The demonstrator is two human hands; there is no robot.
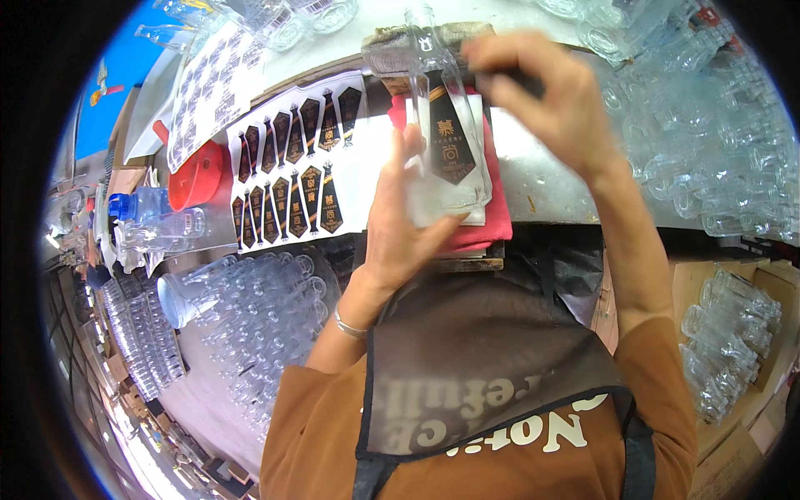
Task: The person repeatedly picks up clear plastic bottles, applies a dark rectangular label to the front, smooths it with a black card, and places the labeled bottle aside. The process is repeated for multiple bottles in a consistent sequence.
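A clear glass bottle (422,108) lies on its back in front of me, neck pointing away. A black tie-shaped label (450,137) with gold characters sits on its face. My left hand (402,212) holds the bottle by its lower left side, thumb along the base. Over the bottle's right shoulder, apart from the label, my right hand (554,96) is raised with curled fingers, smeared by motion. Whether anything is between those fingers is hidden. Beneath the bottle are a red cloth (495,187) and a rolled grey cloth (387,52) near its neck.
A white sheet of black tie-shaped labels (285,218) lies to the left, beside a red plastic bowl (198,177). Many clear bottles (692,117) crowd the table's right side. More glass bottles (258,317) stand low on the left, and a cardboard box (771,367) holds glassware at right.
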